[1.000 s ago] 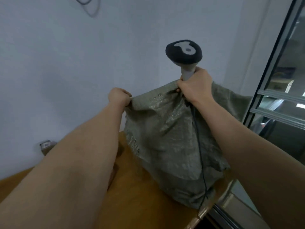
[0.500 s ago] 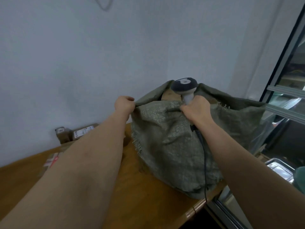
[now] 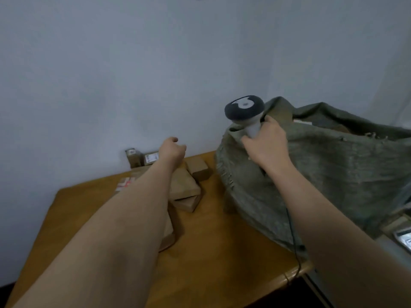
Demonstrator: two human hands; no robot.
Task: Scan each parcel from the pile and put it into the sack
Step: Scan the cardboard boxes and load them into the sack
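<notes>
A grey-green woven sack [image 3: 333, 174] stands open on the right of the wooden table [image 3: 222, 252], with brown parcels showing inside its mouth. My right hand [image 3: 266, 147] grips the white handle of a barcode scanner [image 3: 244, 107] at the sack's near rim; the scanner's dark head points up and its black cable hangs down the sack. My left hand [image 3: 172, 151] hovers above the pile of brown parcels [image 3: 184, 185], fingers loosely curled, holding nothing. Two small labelled boxes [image 3: 142, 158] stand against the wall behind the pile.
A pale wall rises right behind the table. A flat parcel with red print [image 3: 125, 183] lies left of my forearm. The table's front right corner [image 3: 298, 272] drops off to a dark floor, and a metal-edged surface [image 3: 400, 238] sits at far right.
My left hand has let go of the sack's rim and moved left over the parcel pile. The sack has come down lower and my view has swung left.
</notes>
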